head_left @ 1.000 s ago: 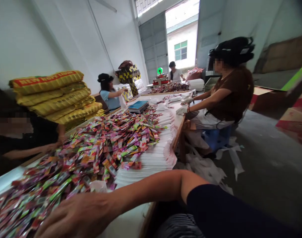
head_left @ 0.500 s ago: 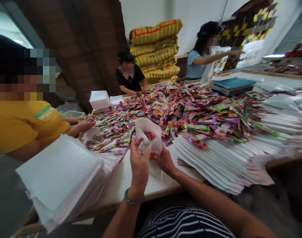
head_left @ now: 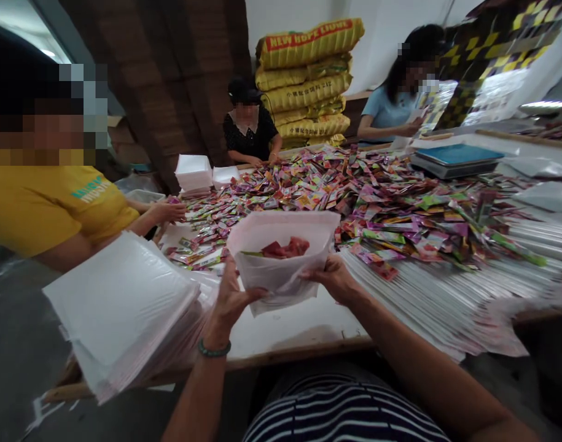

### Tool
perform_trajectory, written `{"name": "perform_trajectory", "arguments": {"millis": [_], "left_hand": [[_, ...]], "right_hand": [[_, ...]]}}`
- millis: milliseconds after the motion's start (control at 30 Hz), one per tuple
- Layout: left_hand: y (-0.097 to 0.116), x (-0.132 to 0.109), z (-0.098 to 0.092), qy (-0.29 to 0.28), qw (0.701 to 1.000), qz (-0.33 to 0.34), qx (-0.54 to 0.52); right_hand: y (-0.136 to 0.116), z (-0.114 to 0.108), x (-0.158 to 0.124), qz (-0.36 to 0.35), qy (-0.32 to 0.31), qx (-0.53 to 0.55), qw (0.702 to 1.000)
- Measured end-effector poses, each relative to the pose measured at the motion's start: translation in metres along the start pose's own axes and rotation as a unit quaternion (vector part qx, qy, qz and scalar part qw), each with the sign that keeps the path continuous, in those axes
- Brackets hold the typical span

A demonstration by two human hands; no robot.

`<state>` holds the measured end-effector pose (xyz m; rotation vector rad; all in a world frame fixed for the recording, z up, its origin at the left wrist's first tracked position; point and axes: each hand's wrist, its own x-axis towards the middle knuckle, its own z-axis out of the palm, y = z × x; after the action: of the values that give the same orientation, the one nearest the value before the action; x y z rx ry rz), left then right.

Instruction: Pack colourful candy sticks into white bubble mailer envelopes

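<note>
I hold a white plastic bag (head_left: 281, 273) open just above the near table edge. My left hand (head_left: 230, 301) grips its left side and my right hand (head_left: 333, 277) grips its right side. Inside the bag lie a few red sachets (head_left: 286, 248). Right behind the bag a wide heap of colourful sachets (head_left: 354, 196) covers the table (head_left: 299, 331).
Stacks of flat white bags lie at my left (head_left: 124, 301) and right (head_left: 451, 288). A person in a yellow shirt (head_left: 45, 209) sits at left, two others work across the table. A blue scale (head_left: 456, 158) and piled yellow sacks (head_left: 308, 73) stand further back.
The view swung from the right end of the table to the spot in front of me. The bag has been pulled wide open and lifted between both hands.
</note>
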<state>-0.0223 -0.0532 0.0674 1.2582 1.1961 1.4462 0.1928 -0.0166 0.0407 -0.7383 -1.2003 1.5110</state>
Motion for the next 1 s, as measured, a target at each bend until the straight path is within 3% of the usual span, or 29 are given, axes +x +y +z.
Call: {"name": "perform_trajectory", "arguments": {"millis": [100, 167, 367, 467, 600, 700, 800, 867, 1000], "left_hand": [[-0.028, -0.012, 0.007, -0.131, 0.985, -0.110, -0.041], [-0.031, -0.016, 0.012, -0.130, 0.985, -0.110, -0.030], [0.010, -0.015, 0.017, -0.158, 0.986, -0.018, 0.048], [-0.007, -0.019, 0.017, -0.174, 0.983, -0.054, 0.028], [-0.040, -0.022, 0.020, -0.191, 0.978, -0.087, -0.013], [-0.042, -0.015, 0.022, -0.176, 0.982, -0.070, 0.001], [-0.030, -0.004, 0.027, -0.161, 0.985, -0.061, 0.012], [-0.018, -0.001, 0.032, -0.135, 0.989, -0.053, 0.020], [0.009, -0.011, 0.035, -0.023, 0.999, -0.030, 0.008]], "right_hand": [[0.016, -0.001, -0.011, 0.038, -0.041, -0.012, 0.998], [0.014, 0.001, -0.017, 0.048, -0.036, -0.020, 0.998], [-0.026, 0.005, -0.022, 0.009, -0.040, -0.058, 0.997], [-0.024, -0.003, -0.029, -0.006, -0.018, -0.097, 0.995], [-0.026, -0.017, -0.039, -0.134, 0.065, -0.182, 0.972], [-0.033, -0.023, -0.034, -0.151, 0.039, -0.197, 0.968], [-0.025, -0.020, -0.025, -0.052, 0.022, -0.194, 0.979], [-0.019, -0.014, -0.023, -0.022, 0.067, -0.179, 0.981], [-0.031, 0.000, -0.032, -0.082, 0.136, -0.143, 0.977]]}}
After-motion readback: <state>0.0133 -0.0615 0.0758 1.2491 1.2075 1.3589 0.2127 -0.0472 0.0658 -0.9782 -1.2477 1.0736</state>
